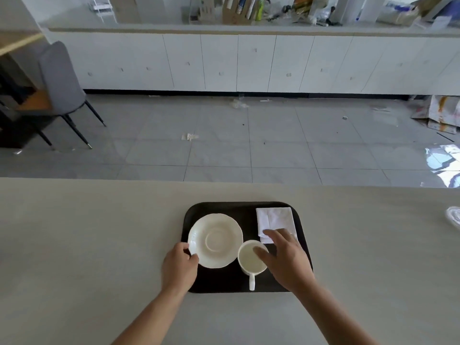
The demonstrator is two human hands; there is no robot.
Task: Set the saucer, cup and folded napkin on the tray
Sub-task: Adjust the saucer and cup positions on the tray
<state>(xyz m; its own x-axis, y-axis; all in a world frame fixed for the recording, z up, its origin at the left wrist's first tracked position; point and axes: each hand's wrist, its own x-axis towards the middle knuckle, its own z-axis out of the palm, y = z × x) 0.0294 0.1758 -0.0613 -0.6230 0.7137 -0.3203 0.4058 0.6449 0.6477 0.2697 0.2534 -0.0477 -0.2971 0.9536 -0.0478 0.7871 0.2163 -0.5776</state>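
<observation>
Both my forearms reach in from bottom edge over pale surface (87, 245). Left hand (179, 267) curled, fingers pinching saucer (215, 240) rim at near-left edge. Right hand (286, 257) palm down, fingers spread loose above cup (251, 260) rim and napkin (275, 220) corner, gripping nothing I can see. Saucer, cup, napkin all on black tray (219, 282); cup handle points toward me. No readable writing.
</observation>
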